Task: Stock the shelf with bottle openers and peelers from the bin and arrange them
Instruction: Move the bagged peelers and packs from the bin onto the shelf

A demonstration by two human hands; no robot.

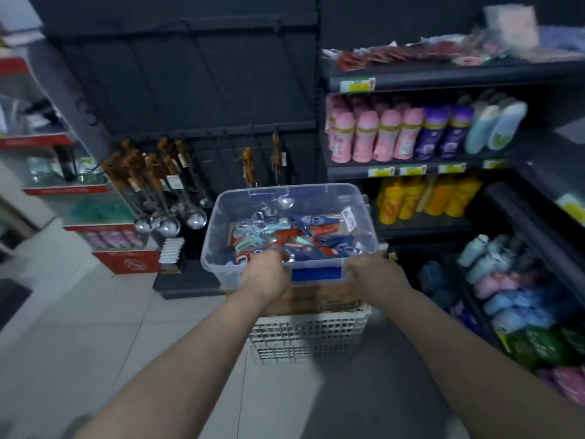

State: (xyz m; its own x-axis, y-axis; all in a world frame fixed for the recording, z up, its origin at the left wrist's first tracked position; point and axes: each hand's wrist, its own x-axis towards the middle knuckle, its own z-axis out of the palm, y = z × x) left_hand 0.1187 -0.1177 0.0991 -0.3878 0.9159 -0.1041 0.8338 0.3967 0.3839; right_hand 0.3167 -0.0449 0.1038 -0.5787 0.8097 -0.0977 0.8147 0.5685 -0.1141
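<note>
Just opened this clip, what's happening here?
A person holds a clear bin by its near rim, left grip and right grip both curled over the edge. The bin is full of packaged blue, orange and teal kitchen tools. It is above a cardboard box on a white crate, facing a dark hook panel where ladles hang. No packet is visibly hung yet.

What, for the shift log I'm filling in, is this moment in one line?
left hand: grips bin near rim | right hand: grips bin corner | bin: holds openers and peelers, over white crate
</note>
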